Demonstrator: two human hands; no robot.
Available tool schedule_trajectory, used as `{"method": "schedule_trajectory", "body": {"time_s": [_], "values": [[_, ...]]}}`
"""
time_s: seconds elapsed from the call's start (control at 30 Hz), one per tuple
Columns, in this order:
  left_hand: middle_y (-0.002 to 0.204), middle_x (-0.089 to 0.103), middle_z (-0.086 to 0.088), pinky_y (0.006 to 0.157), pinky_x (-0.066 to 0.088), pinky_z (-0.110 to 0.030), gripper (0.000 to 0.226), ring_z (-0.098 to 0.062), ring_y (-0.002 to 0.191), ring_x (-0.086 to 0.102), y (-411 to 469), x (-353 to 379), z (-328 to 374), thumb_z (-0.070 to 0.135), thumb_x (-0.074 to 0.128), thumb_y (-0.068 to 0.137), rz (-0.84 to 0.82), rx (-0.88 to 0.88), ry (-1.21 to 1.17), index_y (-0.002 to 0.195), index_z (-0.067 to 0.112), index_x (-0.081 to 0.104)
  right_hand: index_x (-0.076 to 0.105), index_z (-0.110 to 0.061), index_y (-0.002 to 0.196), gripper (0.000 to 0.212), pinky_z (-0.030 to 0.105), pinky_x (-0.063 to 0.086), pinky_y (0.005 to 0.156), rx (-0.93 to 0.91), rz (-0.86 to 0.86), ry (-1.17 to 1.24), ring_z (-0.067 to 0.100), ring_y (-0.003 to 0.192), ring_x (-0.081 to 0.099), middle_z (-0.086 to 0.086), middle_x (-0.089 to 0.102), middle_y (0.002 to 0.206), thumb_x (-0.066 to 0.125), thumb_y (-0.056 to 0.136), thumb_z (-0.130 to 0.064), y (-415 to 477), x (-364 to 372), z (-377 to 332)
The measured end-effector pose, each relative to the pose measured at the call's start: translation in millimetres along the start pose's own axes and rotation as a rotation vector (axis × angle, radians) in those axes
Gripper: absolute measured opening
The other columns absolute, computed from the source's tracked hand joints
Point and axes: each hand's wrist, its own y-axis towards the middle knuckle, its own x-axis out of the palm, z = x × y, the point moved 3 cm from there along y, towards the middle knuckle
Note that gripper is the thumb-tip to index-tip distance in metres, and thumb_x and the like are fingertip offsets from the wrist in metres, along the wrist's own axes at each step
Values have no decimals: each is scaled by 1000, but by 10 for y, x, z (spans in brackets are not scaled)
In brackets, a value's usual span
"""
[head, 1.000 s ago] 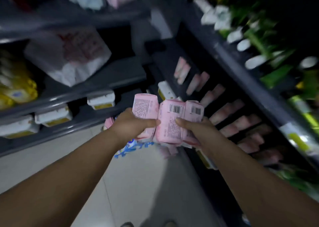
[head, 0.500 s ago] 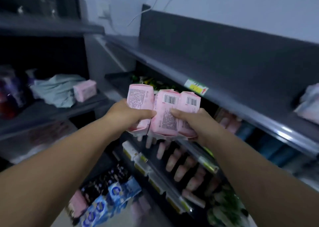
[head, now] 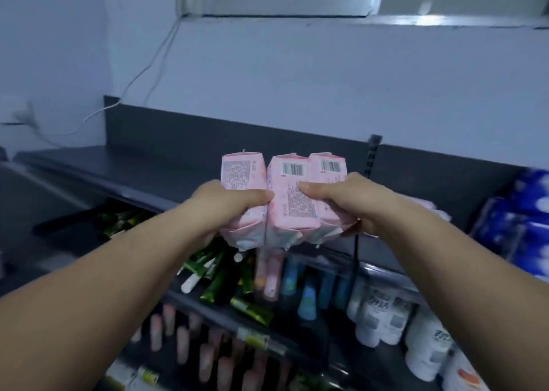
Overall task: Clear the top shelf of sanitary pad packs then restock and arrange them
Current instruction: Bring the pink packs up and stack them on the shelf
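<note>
Item: three pink plastic-wrapped sanitary pad packs [head: 292, 194], upright, pressed side by side, barcodes facing the camera.
Position: held in the air in front of the dark grey metal top shelf [head: 118, 168].
Left hand [head: 219, 209]: clamped on the left pack.
Right hand [head: 353, 203]: clamped on the right packs, thumb on the middle one.
Shelf's right end: blue-and-white wrapped bundles [head: 520, 227].
Below shelf: green foil tubes [head: 214, 275].

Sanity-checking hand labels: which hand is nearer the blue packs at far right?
Right. The right hand grips the right side of the pink sanitary pad packs, with the blue packs off to its right. The left hand grips their left side, farther away.
</note>
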Motion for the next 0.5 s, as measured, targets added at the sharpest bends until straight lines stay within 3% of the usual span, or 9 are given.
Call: {"method": "schedule_trajectory", "body": {"time_s": [0.07,0.13,0.17,0.27,0.33,0.4,0.43,0.5], "values": [[94,76,2,80,58,-32,40,-15,84,74,113,340,120,29,83,72,-60,4,5,108,16,72,70,-16,102,38,39,59,56,46,37,-66,21,67,73,3,77,85,85,72,-35,-10,-350,29],[92,76,0,71,58,-30,40,-17,81,74,245,672,211,29,84,71,-92,-6,6,106,14,72,70,-19,99,41,49,59,73,90,77,-131,26,76,73,1,77,83,84,69,-43,-12,-676,87],[91,76,-1,68,58,-30,39,-18,79,74,313,833,241,28,85,70,-99,-18,3,104,14,72,69,-20,98,41,48,59,76,109,106,-155,25,77,73,-1,76,81,84,69,-44,-10,-833,123],[89,76,-2,70,60,-33,38,-18,78,74,545,1292,279,26,85,70,-114,-45,15,104,13,72,69,-20,96,39,38,57,71,163,175,-187,20,74,71,-4,75,75,84,70,-44,59,-1263,258],[94,74,-3,75,60,-34,49,-19,81,73,695,1558,296,32,84,69,-81,-40,50,111,11,68,68,-19,97,35,30,56,59,201,185,-195,16,66,69,-5,74,70,83,73,-41,130,-1486,360],[121,61,-8,80,55,-33,79,-24,99,65,807,1777,279,44,79,71,2,-75,240,135,10,46,65,-16,97,29,23,50,47,236,183,-244,13,61,66,-2,72,73,80,79,-35,207,-1636,495],[138,46,-11,81,50,-33,92,-28,111,58,838,1880,255,48,73,76,17,-109,362,148,14,27,63,-14,101,31,24,51,49,262,186,-302,15,65,65,1,71,79,78,81,-32,273,-1691,589],[152,18,-9,73,51,-37,90,-34,118,50,893,2061,165,43,60,86,-52,-148,424,154,29,2,51,-12,120,53,34,57,65,307,186,-452,22,85,64,8,65,106,76,78,-34,400,-1760,785]]}}
